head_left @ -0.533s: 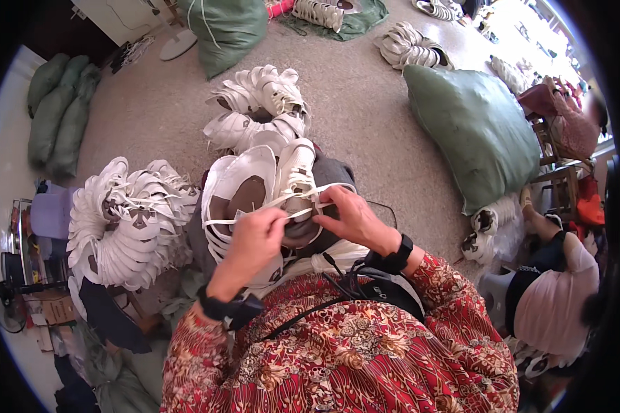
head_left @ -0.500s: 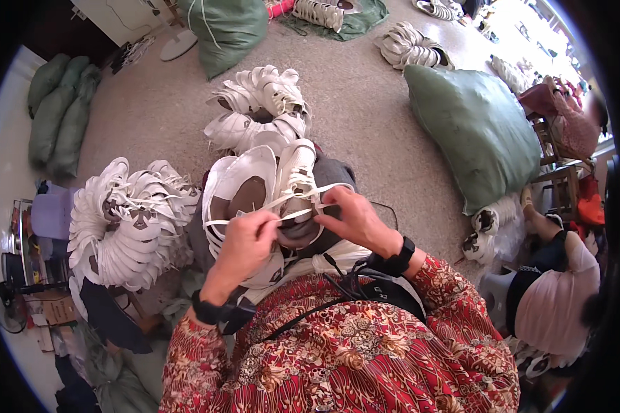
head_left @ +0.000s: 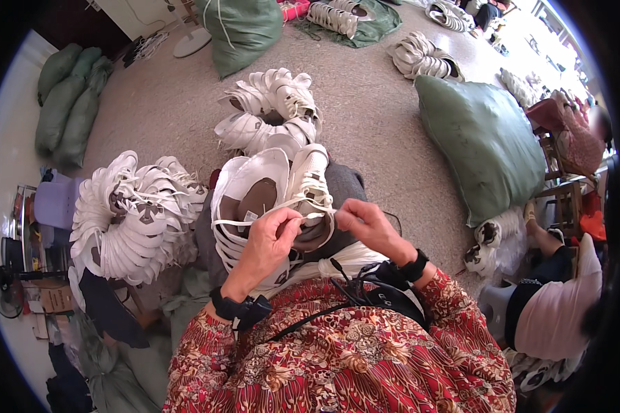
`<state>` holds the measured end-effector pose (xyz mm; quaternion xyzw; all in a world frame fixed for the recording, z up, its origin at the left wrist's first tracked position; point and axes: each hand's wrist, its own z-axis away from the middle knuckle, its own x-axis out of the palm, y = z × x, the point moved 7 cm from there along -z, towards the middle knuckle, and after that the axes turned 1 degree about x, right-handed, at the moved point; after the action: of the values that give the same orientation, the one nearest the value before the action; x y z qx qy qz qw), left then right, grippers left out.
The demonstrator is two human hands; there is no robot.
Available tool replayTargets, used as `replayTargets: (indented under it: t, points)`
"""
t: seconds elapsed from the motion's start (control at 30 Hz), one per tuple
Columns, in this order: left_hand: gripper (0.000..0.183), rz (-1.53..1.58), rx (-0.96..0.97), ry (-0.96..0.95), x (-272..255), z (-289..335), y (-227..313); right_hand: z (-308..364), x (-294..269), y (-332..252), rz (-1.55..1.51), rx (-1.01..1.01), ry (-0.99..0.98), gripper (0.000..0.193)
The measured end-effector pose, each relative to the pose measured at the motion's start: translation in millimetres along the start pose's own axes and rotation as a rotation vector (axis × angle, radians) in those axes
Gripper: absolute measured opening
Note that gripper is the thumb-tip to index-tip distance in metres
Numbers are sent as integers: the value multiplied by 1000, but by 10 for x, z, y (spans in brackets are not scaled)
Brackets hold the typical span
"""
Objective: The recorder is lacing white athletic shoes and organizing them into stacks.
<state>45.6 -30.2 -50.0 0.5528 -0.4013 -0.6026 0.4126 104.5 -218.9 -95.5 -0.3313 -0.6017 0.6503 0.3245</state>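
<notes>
While the left hand [head_left: 272, 237] pinches a cream shoelace [head_left: 315, 215], thumb and fingers together, the right hand [head_left: 366, 224] bends its fingers near the lace; whether they grip it, I cannot tell. The laced white sneaker upper [head_left: 310, 172] lies at the person's lap. Across the speckled floor [head_left: 372, 138], 1 bulging green sack [head_left: 482, 148] sits right, 1 round white stand base [head_left: 191, 43] far off; green bundles [head_left: 65, 103] lean by the pale wall [head_left: 14, 138].
</notes>
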Motion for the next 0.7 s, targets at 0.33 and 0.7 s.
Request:
replayTargets:
  t: [0.33, 0.7]
  points:
    - [14, 445, -173, -31, -519, 268, -116, -11, 63, -109, 709, -242, 195, 22]
    - [9, -734, 509, 187, -66, -80, 421, 7, 57, -150, 551, -256, 167, 22]
